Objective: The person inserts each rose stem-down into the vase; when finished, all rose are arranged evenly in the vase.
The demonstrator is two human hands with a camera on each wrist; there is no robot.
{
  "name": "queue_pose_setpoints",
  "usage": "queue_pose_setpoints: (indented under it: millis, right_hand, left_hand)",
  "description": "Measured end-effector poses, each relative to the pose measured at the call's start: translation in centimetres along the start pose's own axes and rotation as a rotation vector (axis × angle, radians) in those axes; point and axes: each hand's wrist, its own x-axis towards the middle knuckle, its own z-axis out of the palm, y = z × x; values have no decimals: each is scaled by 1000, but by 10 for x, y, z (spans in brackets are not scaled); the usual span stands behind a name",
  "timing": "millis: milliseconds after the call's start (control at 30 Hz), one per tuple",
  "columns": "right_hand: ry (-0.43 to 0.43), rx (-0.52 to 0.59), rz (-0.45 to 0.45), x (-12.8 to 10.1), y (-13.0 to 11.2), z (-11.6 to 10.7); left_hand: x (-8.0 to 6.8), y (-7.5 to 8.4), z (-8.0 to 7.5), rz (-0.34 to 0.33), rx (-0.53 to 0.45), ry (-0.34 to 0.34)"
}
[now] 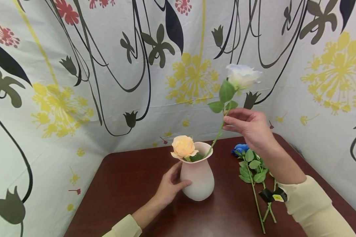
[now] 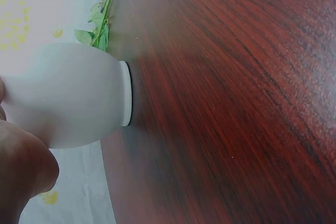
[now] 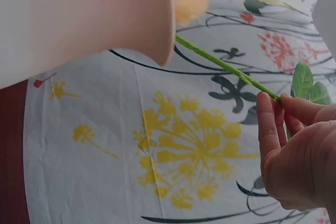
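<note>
A pale pinkish-white vase (image 1: pixel 197 181) stands upright on the table, with a peach rose (image 1: pixel 184 146) leaning over the left of its rim. My left hand (image 1: pixel 170 184) holds the vase's left side, thumb across the front and fingers behind, partly hidden. In the left wrist view the thumb (image 2: pixel 26 163) lies against the vase wall. My right hand (image 1: pixel 249 126) pinches the stem of a white rose (image 1: pixel 244 77) just below its leaves. The stem (image 3: pixel 226 65) slants down into the vase mouth, its lower end hidden inside.
A blue rose (image 1: pixel 240 149) and several leafy stems (image 1: pixel 254 194) lie at the table's right, partly under my right forearm. A black piece with a yellow label (image 1: pixel 278 197) sits by my right sleeve. The dark red wooden table (image 1: pixel 130 184) meets a flower-printed cloth (image 1: pixel 106 98) behind.
</note>
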Motion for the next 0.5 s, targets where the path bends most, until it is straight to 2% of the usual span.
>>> queue_pose_setpoints:
  millis: [300, 500]
  right_hand:
    - [-86, -277, 140, 0, 23, 25]
    - [-126, -347, 158, 0, 32, 33]
  left_hand:
    - [0, 0, 0, 15, -5, -2]
    - [-1, 1, 0, 25, 0, -6]
